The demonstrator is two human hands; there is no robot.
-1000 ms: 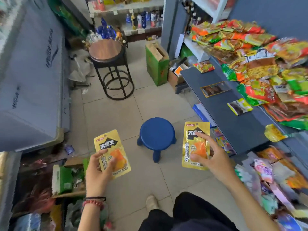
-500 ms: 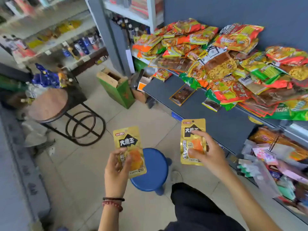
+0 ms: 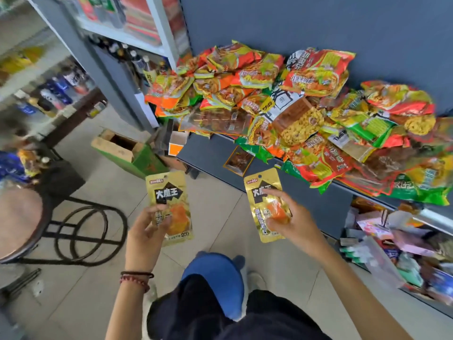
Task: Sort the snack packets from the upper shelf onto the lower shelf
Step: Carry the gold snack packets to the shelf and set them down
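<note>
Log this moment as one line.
left hand: holds gold foil packet | right hand: holds matching gold packet | grey shelf: unreached

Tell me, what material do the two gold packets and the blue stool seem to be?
Gold packets, in the left hand and the right hand: probably metallised plastic film, glossy, with bright glints and creases. Blue stool: likely moulded plastic, smooth, evenly coloured, slightly shiny.

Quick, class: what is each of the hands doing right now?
Left hand: closed on a gold snack packet.
Right hand: closed on a second gold packet.
</note>
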